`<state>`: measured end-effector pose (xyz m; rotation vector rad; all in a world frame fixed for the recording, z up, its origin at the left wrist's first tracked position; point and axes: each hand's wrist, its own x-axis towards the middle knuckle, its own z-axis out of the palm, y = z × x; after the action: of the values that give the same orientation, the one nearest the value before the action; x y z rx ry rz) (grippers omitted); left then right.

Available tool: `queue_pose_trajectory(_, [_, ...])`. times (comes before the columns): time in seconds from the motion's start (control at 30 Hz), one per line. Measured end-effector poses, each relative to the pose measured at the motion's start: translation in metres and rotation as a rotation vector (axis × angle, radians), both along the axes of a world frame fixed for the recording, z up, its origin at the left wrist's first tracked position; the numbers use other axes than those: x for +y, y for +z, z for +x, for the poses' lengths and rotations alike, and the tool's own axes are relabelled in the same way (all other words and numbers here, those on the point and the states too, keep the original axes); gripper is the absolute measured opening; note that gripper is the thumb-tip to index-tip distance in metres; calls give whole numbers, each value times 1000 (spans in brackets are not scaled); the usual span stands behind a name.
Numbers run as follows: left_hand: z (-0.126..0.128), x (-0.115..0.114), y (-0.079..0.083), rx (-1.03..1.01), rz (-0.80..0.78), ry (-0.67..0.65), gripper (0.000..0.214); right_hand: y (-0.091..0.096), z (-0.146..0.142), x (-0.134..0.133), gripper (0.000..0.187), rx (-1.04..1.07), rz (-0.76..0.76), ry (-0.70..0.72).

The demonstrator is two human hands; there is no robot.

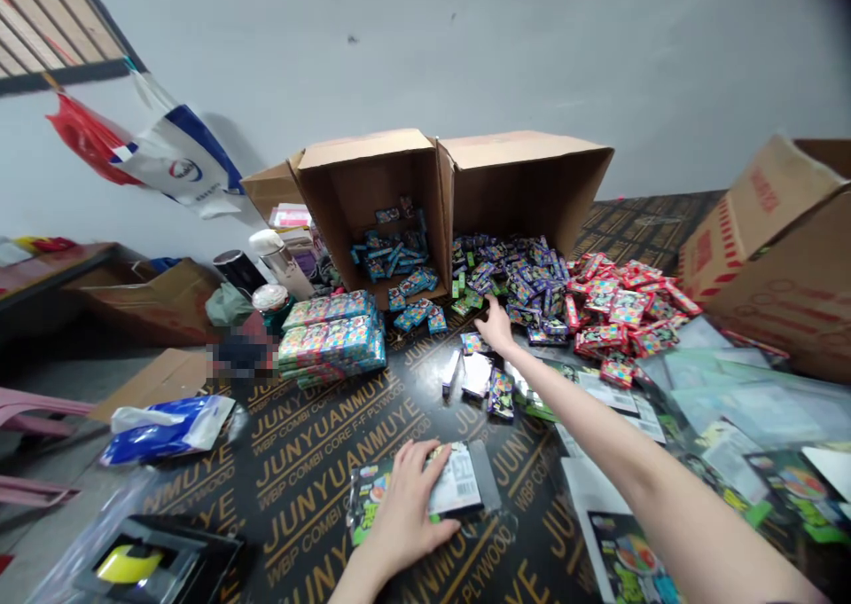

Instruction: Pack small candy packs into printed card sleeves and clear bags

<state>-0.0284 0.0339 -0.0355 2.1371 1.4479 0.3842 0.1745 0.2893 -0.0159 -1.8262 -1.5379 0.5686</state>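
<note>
My left hand (407,508) lies flat, fingers spread, on a clear plastic packet (425,490) with a white barcode label, near the front of the black plywood table (319,444). My right hand (495,327) is stretched far forward, its fingers curled down into the pile of small purple and green boxes (511,276) that spills from the right cardboard carton (525,183). Whether it grips a box is hidden. A few loose small boxes (488,380) lie just behind that hand.
The left carton (369,187) holds small blue boxes. Red boxes (625,307) are heaped to the right, beside a big carton (777,240). Stacked wrapped packs (331,333) stand at centre left. Flat plastic packets (724,409) cover the right side. A blue bag (166,427) and a tape dispenser (143,560) sit front left.
</note>
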Motion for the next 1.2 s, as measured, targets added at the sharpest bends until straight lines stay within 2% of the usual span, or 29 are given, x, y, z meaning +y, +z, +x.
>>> queue_pose_trajectory(0.1, [3, 5, 10, -130, -5, 22, 83, 21, 20, -27, 49, -12, 133, 83])
queue_pose_trajectory(0.17, [11, 12, 23, -310, -12, 119, 73, 38, 23, -54, 44, -3, 198, 209])
queue_pose_trajectory(0.23, [27, 20, 36, -547, -74, 245, 57, 54, 18, -88, 41, 17, 271, 493])
queue_pose_trajectory(0.3, [45, 27, 47, -776, -280, 292, 47, 65, 11, -122, 39, 21, 340, 835])
queue_pose_trajectory(0.33, [54, 29, 50, -863, -394, 305, 40, 70, 9, -137, 38, 16, 365, 944])
queue_pose_trajectory(0.37, [62, 30, 52, -929, -481, 331, 34, 73, 8, -150, 37, 12, 384, 986])
queue_pose_trajectory(0.47, [74, 28, 52, -1030, -566, 418, 29, 76, 20, -176, 44, 28, 448, 893])
queue_pose_trajectory(0.57, [73, 22, 51, -1059, -546, 460, 33, 68, 37, -191, 78, -7, 443, 845])
queue_pose_trajectory(0.6, [72, 20, 51, -1059, -541, 464, 33, 63, 40, -196, 85, -28, 419, 847])
queue_pose_trajectory(0.67, [67, 17, 52, -1051, -549, 452, 35, 52, 43, -205, 83, -40, 380, 833])
queue_pose_trajectory(0.73, [58, 14, 52, -986, -517, 406, 37, 41, 44, -212, 78, -8, 369, 786])
queue_pose_trajectory(0.77, [52, 13, 51, -888, -438, 366, 40, 37, 45, -214, 77, 7, 370, 756])
queue_pose_trajectory(0.87, [27, 10, 42, -340, -46, 184, 72, 31, 50, -217, 75, 9, 374, 678])
queue_pose_trajectory(0.9, [17, 8, 37, -152, 42, 112, 84, 30, 53, -218, 74, 6, 367, 667])
queue_pose_trajectory(0.97, [-3, 4, 29, 99, 106, 13, 92, 30, 56, -222, 75, 21, 314, 726])
queue_pose_trajectory(1.03, [-22, -1, 25, 226, 124, -5, 85, 28, 57, -229, 78, 59, 205, 896])
queue_pose_trajectory(1.1, [-37, -6, 28, 278, 145, 39, 79, 24, 55, -236, 80, 74, 92, 1067])
queue_pose_trajectory(1.13, [-42, -8, 32, 279, 147, 60, 78, 21, 53, -237, 80, 60, 62, 1101])
queue_pose_trajectory(1.2, [-46, -13, 39, 232, 135, 71, 77, 15, 49, -237, 74, 0, 75, 1044])
